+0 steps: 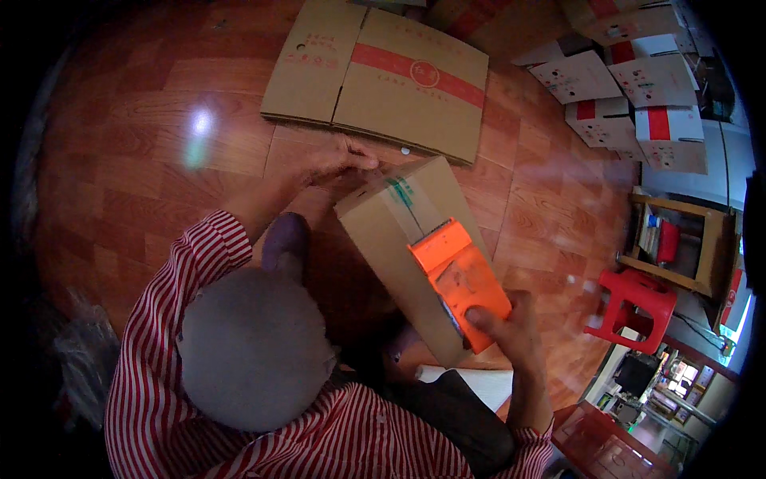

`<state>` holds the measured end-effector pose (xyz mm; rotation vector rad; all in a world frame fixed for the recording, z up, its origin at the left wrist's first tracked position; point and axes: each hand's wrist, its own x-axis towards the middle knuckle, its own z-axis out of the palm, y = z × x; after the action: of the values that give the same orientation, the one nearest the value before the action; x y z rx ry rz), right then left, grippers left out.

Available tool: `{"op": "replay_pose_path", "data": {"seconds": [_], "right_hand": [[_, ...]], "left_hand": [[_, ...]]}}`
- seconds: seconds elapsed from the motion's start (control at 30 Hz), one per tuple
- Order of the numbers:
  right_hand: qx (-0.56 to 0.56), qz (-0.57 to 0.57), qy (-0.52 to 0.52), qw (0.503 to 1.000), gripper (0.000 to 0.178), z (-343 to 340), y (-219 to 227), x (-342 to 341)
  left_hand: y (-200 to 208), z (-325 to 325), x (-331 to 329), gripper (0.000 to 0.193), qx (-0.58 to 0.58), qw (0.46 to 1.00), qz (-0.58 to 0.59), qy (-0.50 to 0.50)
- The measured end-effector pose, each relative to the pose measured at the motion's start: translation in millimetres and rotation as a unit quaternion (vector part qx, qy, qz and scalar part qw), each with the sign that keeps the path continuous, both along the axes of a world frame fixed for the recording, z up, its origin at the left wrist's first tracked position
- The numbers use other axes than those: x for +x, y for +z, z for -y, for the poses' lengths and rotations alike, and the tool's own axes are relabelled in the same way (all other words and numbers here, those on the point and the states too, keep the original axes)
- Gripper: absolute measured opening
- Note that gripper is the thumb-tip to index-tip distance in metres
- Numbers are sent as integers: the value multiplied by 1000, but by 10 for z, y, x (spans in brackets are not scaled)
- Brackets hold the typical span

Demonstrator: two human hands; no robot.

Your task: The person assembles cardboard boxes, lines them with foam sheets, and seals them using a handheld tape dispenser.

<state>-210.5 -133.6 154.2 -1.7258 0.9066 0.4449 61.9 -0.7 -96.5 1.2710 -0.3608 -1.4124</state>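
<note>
Two bare hands at a brown carton (383, 239), viewed from above. The left arm, in a red-and-white striped sleeve (163, 279), rises from the lower left and bends toward the centre; its left hand (345, 156) reaches just beyond the carton's far left corner, palm turned down, fingers curled. Whether these fingers pinch anything cannot be told, the fingertips being dark and blurred. The right forearm enters from the lower right, nearly upright; the right hand (511, 331) grasps the near end of an orange tape dispenser (464, 287), the thumb pressed flat on its upper face and the other fingers mostly hidden at its outer side. The dispenser lies slantwise over the carton's upper face, its far end across the middle seam.

The carton is in front of the person, between the hands, its long side slanting from upper left to lower right. A strip of tape with green marks (400, 191) covers the far part of the seam; the contents are hidden.

Other containers: beyond the carton, flattened cartons (379, 84) with a red band rest on the wood-patterned floor (531, 255); at upper right, white cartons (654, 80) with red bands stand stacked. Below these, an open wooden frame (712, 247) holds a red object (669, 242), beside a red plastic stool (650, 295).
</note>
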Motion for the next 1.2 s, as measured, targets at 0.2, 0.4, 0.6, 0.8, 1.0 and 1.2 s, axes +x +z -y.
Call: {"op": "replay_pose_path", "data": {"seconds": [0.2, 0.4, 0.6, 0.8, 1.0, 1.2], "right_hand": [[33, 10, -26, 999, 38, -35, -19, 17], [28, -5, -39, 999, 38, -29, -53, 5], [4, 2, -39, 999, 37, -34, -70, -2], [-10, -40, -17, 999, 42, -42, -12, 83], [-13, -7, -44, 999, 45, -36, -44, 34], [18, 6, -17, 1000, 50, 34, -175, -17]], "left_hand": [[-83, -58, -260, 38, -52, 998, -27, 22], [-44, -85, -234, 52, -39, 998, 45, 29], [-36, 111, -204, 57, -95, 991, 48, 81], [384, 340, -447, 66, -132, 988, 12, -83], [426, 188, -377, 70, -162, 985, -52, -34], [1253, 102, -183, 96, -247, 817, 438, -282]]}}
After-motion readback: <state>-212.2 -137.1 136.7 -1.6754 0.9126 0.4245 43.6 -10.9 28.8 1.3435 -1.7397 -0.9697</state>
